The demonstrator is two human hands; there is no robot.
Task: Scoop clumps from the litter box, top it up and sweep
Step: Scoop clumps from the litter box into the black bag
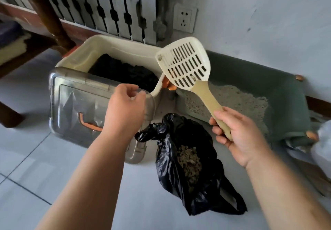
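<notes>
Grey translucent plastic lid with orange handle (78, 108): it leans against the front of the cream plastic storage bin (100, 50), tilted. Risk: if I let it go it may slide down onto the tiles.
My left hand (125, 104): fingers curled at the lid's upper right edge; whether they grip it or only rest there I cannot tell.
Bin contents: dark bagged material (125, 72) inside; I judge it to be the top-up supply, unconfirmed.
Black plastic waste bag (193, 167): lying open on the floor between bin and box, brownish clumps visible inside. Risk: the mouth is slack and low, so a knock from my forearm could spill the clumps.
Cream slotted plastic litter scoop (186, 65): raised, head above the bin's right edge, looks nearly empty. Risk: grit stuck in the slots could drop onto the floor or into the bin.
My right hand (232, 136): closed round the scoop's handle.
Dark green litter box (279, 93): against the wall at right, pale litter (236, 102) banked unevenly. Risk: topping up could overshoot the low front edge.
</notes>
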